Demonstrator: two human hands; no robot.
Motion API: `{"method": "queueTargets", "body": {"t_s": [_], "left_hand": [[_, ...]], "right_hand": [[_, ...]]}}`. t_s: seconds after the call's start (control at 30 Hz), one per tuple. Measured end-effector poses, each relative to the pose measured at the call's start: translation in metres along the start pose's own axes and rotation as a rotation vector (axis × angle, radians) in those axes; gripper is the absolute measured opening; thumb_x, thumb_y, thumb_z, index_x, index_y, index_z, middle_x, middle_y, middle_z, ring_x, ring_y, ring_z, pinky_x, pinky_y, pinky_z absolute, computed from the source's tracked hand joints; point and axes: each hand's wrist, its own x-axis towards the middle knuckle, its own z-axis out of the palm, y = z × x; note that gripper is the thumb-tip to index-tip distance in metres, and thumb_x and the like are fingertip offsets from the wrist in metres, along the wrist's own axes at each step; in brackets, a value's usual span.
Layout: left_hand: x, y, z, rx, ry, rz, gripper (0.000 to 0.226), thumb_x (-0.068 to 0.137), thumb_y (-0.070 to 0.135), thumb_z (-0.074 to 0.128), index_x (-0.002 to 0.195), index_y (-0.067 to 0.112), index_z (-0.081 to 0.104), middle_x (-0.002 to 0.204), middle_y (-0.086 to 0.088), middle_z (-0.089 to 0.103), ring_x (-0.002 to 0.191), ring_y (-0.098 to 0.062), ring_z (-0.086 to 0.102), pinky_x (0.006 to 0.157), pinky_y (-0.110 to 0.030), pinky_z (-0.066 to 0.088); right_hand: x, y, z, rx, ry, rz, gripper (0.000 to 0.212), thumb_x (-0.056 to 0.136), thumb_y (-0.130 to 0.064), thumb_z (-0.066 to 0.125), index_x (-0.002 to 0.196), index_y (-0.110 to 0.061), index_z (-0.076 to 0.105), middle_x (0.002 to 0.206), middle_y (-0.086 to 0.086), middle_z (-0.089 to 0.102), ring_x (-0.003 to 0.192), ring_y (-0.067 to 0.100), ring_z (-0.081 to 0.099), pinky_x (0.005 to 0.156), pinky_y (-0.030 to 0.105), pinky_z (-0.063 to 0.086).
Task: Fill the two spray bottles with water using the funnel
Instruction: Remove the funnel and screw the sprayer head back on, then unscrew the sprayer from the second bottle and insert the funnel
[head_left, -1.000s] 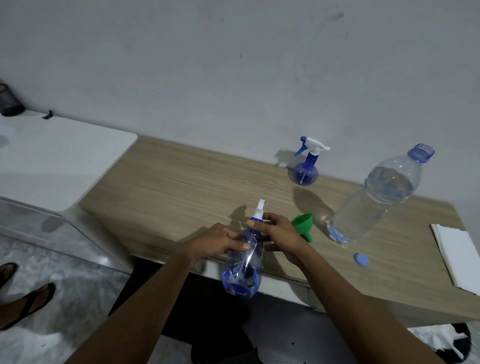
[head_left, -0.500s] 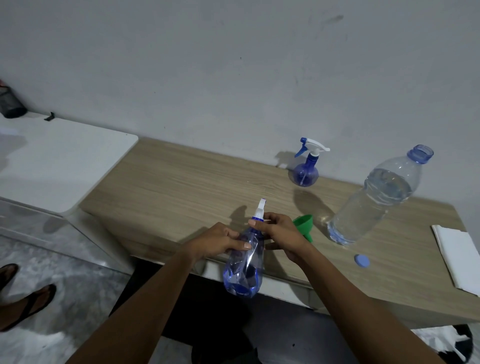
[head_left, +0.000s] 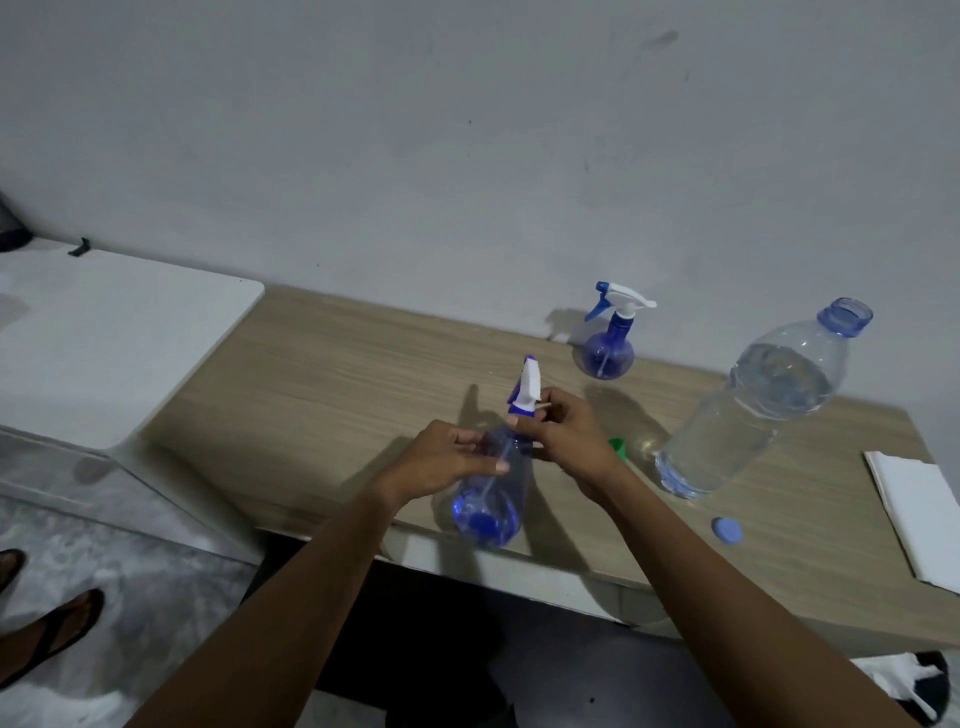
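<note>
Wooden table (head_left: 332, 395) against grey wall | left hand (head_left: 447, 462) grasps near spray bottle (head_left: 491, 493) body | right hand (head_left: 569, 436) grips its neck | second spray bottle (head_left: 608, 348), water bottle (head_left: 753, 410) behind | funnel (head_left: 618, 448) partly hidden

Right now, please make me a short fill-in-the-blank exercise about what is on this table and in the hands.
1. The left hand holds the body of a ____ bottle.
2. The large water bottle has no cap; its blue cap lies on the ____.
3. The colour of the funnel behind the right hand is ____.
4. The second spray bottle stands near the ____.

Missing words: spray; table; green; wall
</note>
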Motion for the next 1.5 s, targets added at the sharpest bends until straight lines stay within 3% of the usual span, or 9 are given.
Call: {"method": "queueTargets", "body": {"t_s": [0.13,0.37,0.5,0.73,0.87,1.0,1.2,1.37,1.5], "left_hand": [[0.026,0.018,-0.011,-0.025,-0.022,0.052,0.046,0.082,0.005,0.078,0.126,0.009,0.067,0.117,-0.002,0.074,0.110,-0.011,0.069,0.083,-0.015,0.054],[0.096,0.044,-0.026,0.157,-0.031,0.156,0.069,0.076,0.020,0.086,0.139,0.022,0.058,0.130,0.009,0.067,0.120,-0.009,0.062,0.103,-0.029,0.051],[0.142,0.047,-0.017,0.140,0.136,0.208,0.063,0.070,0.018,0.088,0.127,0.030,0.065,0.116,0.013,0.072,0.111,-0.008,0.066,0.094,-0.028,0.054],[0.195,0.035,0.004,0.198,0.338,0.247,0.052,0.066,0.014,0.086,0.113,0.030,0.070,0.091,0.013,0.074,0.080,-0.004,0.068,0.066,-0.014,0.047],[0.211,0.033,0.014,0.161,0.425,0.230,0.054,0.068,0.022,0.090,0.117,0.025,0.068,0.095,0.012,0.071,0.083,-0.003,0.066,0.065,-0.006,0.046],[0.222,0.032,0.023,0.129,0.475,0.242,0.051,0.067,0.024,0.089,0.113,0.030,0.068,0.097,0.017,0.071,0.089,-0.001,0.067,0.075,-0.021,0.053],[0.234,0.040,0.033,0.136,0.507,0.253,0.055,0.071,0.022,0.088,0.121,0.023,0.066,0.104,0.012,0.070,0.093,-0.008,0.067,0.078,-0.019,0.051],[0.237,0.046,0.036,0.154,0.513,0.232,0.051,0.071,0.021,0.089,0.117,0.020,0.065,0.099,0.015,0.065,0.081,0.005,0.059,0.068,-0.004,0.043],[0.236,0.047,0.037,0.164,0.507,0.235,0.052,0.071,0.023,0.089,0.116,0.021,0.064,0.100,0.013,0.064,0.090,-0.008,0.062,0.070,-0.012,0.043]], "right_hand": [[0.024,-0.024,-0.013,-0.029,-0.013,-0.106,0.019,0.087,-0.004,0.077,0.098,-0.017,0.071,0.089,0.010,0.067,0.086,0.023,0.068,0.076,0.038,0.056],[0.072,-0.054,-0.032,-0.004,-0.062,-0.202,0.021,0.095,-0.002,0.066,0.115,-0.007,0.070,0.106,0.009,0.076,0.099,0.019,0.073,0.088,0.030,0.059],[0.110,-0.041,-0.038,0.042,0.133,-0.264,0.024,0.090,-0.008,0.074,0.113,-0.015,0.071,0.110,0.004,0.077,0.109,0.023,0.072,0.096,0.040,0.058],[0.150,-0.002,-0.042,-0.008,0.419,-0.204,0.024,0.087,-0.011,0.078,0.111,-0.009,0.073,0.103,0.000,0.076,0.093,0.001,0.071,0.082,0.019,0.057],[0.158,0.017,-0.054,0.007,0.749,-0.120,0.009,0.085,-0.014,0.080,0.093,-0.011,0.075,0.089,-0.002,0.075,0.082,0.005,0.070,0.083,0.025,0.057],[0.158,0.020,-0.069,0.001,1.007,-0.065,0.016,0.086,-0.020,0.077,0.090,-0.019,0.062,0.089,-0.002,0.067,0.081,0.014,0.064,0.078,0.036,0.056],[0.173,0.012,-0.085,-0.047,0.948,-0.029,0.046,0.090,-0.021,0.073,0.132,-0.027,0.055,0.118,-0.004,0.052,0.092,0.009,0.061,0.081,0.028,0.051],[0.177,0.012,-0.090,-0.119,0.894,-0.042,0.030,0.088,-0.022,0.070,0.117,-0.027,0.065,0.115,0.002,0.062,0.098,0.024,0.068,0.087,0.043,0.058],[0.167,0.014,-0.091,-0.064,0.903,-0.030,0.025,0.085,-0.021,0.076,0.104,-0.028,0.061,0.111,-0.001,0.067,0.098,0.017,0.066,0.088,0.037,0.057]]}}
